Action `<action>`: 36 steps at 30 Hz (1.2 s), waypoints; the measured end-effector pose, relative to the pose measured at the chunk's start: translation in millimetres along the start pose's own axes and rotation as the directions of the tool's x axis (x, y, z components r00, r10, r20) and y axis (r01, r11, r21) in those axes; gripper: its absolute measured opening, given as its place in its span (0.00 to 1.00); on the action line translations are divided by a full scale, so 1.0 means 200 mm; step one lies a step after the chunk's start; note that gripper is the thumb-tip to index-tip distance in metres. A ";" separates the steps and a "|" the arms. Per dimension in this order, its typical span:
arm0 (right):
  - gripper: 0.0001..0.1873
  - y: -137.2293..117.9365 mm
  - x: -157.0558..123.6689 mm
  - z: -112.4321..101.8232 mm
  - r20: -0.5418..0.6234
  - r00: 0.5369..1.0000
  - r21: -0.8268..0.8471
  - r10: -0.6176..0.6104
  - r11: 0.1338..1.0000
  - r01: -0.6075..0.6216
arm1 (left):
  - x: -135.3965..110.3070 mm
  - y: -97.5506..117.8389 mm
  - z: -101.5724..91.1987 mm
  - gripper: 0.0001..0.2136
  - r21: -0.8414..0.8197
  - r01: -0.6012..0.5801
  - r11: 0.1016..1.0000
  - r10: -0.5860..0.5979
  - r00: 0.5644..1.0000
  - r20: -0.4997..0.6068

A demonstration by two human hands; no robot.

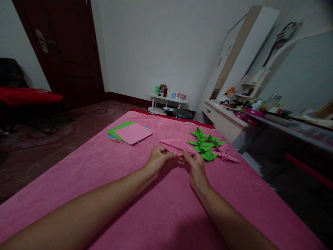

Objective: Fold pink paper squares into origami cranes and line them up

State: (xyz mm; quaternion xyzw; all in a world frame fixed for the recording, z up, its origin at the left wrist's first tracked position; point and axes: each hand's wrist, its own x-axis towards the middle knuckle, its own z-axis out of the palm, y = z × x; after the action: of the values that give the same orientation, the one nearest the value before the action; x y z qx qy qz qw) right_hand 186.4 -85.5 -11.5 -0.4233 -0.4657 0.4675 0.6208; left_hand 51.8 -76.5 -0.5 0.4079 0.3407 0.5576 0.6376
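A pink sheet of origami paper (177,144), folded into a long, low shape, is held between my two hands just above the pink cloth. My left hand (159,159) pinches its near edge on the left. At the near edge on the right, my right hand (194,165) grips it with the thumb on top. Close beyond my right hand lie several green folded paper cranes (205,144), with a pink paper crane (225,153) beside them. To the left rests a stack of square coloured paper (134,133), a pink sheet uppermost and green and blue ones under it.
The pink cloth (145,205) covers the surface under my hands. Beyond its far edge stand a low white table (168,98) and a round dark stool (182,113). A cluttered dressing table (229,114) is on the right; a chair with red fabric (28,95) is on the left.
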 end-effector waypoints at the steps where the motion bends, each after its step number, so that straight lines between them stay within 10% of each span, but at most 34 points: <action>1: 0.15 -0.01 0.00 0.00 -0.019 0.999 0.013 -0.027 1.000 0.027 | 0.01 0.01 -0.01 0.10 0.047 -0.017 0.999 0.017 1.000 -0.004; 25: 0.06 -0.15 0.02 0.00 0.172 0.938 -0.365 -0.301 0.865 0.344 | 0.03 0.02 -0.04 0.13 0.081 -0.109 0.991 0.104 0.992 0.067; 36: 0.06 -0.18 0.01 -0.01 0.315 0.939 -0.380 -0.139 0.888 0.258 | 0.02 0.04 -0.04 0.13 -0.011 -0.179 0.984 0.180 0.983 0.046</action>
State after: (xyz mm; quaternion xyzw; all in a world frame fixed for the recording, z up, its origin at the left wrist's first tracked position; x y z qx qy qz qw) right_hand 194.7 -90.5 24.3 -0.4250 -0.6783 0.3460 0.4894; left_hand 41.6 -70.0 3.9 0.4476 0.2857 0.6044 0.5939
